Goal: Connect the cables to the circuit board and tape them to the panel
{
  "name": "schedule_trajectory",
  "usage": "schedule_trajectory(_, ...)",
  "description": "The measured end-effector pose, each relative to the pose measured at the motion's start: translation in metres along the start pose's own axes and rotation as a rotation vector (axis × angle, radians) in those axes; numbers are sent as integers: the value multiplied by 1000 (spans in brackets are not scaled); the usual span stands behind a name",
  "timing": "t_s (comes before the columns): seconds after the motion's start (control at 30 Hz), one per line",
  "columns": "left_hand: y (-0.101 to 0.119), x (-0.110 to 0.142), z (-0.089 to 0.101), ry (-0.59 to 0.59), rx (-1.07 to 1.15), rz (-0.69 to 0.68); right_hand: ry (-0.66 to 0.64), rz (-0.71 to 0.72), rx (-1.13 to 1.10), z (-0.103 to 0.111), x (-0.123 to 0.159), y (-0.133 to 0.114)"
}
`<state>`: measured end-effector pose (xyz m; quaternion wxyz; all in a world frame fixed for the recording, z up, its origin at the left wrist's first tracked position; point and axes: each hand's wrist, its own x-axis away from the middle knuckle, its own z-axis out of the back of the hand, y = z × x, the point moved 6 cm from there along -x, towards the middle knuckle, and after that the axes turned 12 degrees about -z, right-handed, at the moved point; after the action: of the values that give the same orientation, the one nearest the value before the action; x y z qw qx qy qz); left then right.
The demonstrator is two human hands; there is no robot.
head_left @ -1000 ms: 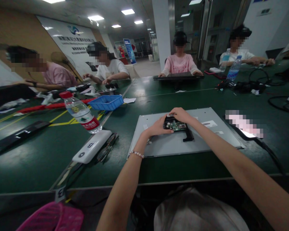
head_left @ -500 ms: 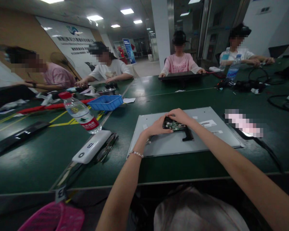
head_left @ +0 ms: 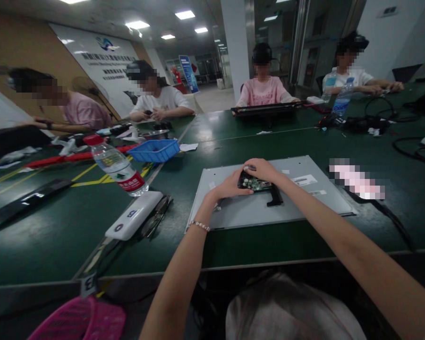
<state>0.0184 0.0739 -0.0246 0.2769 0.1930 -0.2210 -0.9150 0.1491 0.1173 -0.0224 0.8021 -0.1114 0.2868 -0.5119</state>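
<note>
A flat grey metal-backed panel (head_left: 241, 212) lies on the green table in front of me. Over its middle is a green circuit board (head_left: 258, 184) in a black plastic frame, whose black arm (head_left: 276, 197) sticks out toward me on the right. My left hand (head_left: 230, 186) grips the left side of the board's frame, thumb along the near edge and fingers behind. At the far edge, my right hand (head_left: 262, 169) is closed on the frame, its fingertips close to those of the left. Both hands partly cover the board.
Left of the panel are a white power bank (head_left: 134, 215), eyeglasses (head_left: 156, 217), a water bottle (head_left: 118, 165) and a blue tray (head_left: 155, 150). A phone (head_left: 356, 179) with a cable lies to the right. Several people sit around the table. A pink basket (head_left: 81, 318) stands below.
My hands stay on the circuit board with hardly any shift. Across the table, one person's hands have drawn together, and another's black panel has tilted slightly.
</note>
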Motion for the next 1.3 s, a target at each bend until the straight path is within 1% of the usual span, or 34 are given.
schedule_trajectory(0.13, 4, 0, 1, -1, 7, -13, -71, 34, 69, -3, 2, -4)
schedule_trajectory(0.2, 5, 0, 1, 2, 8, -13, -83, 31, 74, -3, 3, -4)
schedule_trajectory(0.47, 4, 0, 0, 2, -5, 4, -59, -62, 14, -3, 0, 4)
schedule_trajectory(0.67, 4, 1, 1, 2, -3, 20, -28, -48, -23, -3, -2, 7)
schedule_trajectory(0.83, 3, 0, 1, 2, -4, 21, 42, -35, -45, -2, -2, 8)
schedule_trajectory(0.9, 4, 0, 1, 6, -6, 8, 30, -11, -13, -3, -1, 5)
schedule_trajectory(1.03, 4, 0, 1, -2, -3, -6, -40, 5, 81, -7, 0, 1)
schedule_trajectory(1.3, 1, 0, 0, -6, 15, 14, -37, -61, 40, -5, -3, 7)
